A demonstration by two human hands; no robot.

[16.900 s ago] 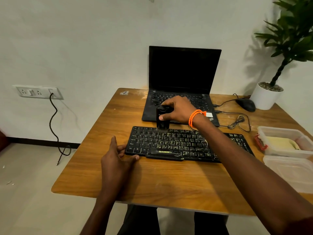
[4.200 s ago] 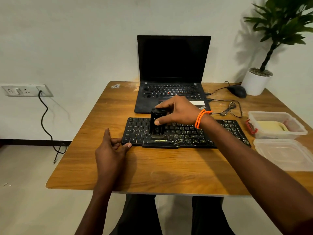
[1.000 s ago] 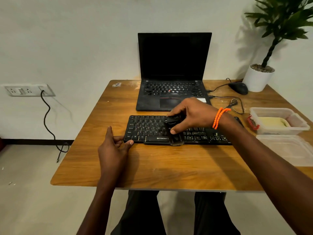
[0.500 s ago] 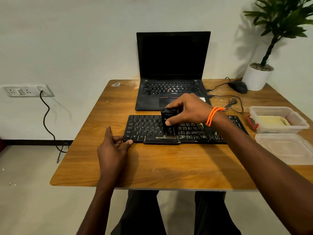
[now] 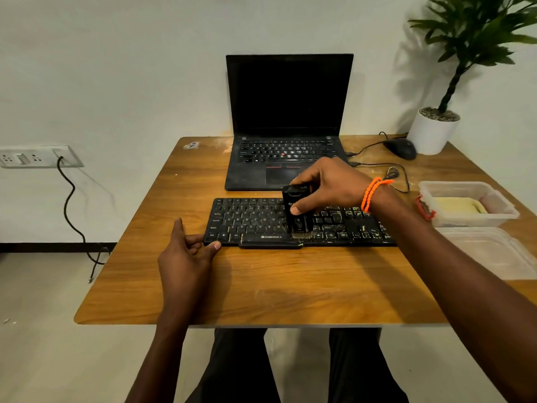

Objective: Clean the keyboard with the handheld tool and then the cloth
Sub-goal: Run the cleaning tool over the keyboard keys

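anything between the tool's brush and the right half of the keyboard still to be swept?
Nothing visible. The right hand holds the handheld tool brush-down on the keyboard mid-row; keys to its right lie bare apart from the forearm above them. The left hand touches the keyboard's left corner.

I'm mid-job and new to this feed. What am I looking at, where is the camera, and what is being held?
There is no machine here: one camera worn on a person's head looks down at their two bare hands. The right hand grips a small black handheld tool, its brush end down on the black keyboard. The left hand steadies the keyboard's left corner. On the wooden table also sit an open laptop, a mouse, a potted plant and a clear tub holding something pale yellow, perhaps the cloth.
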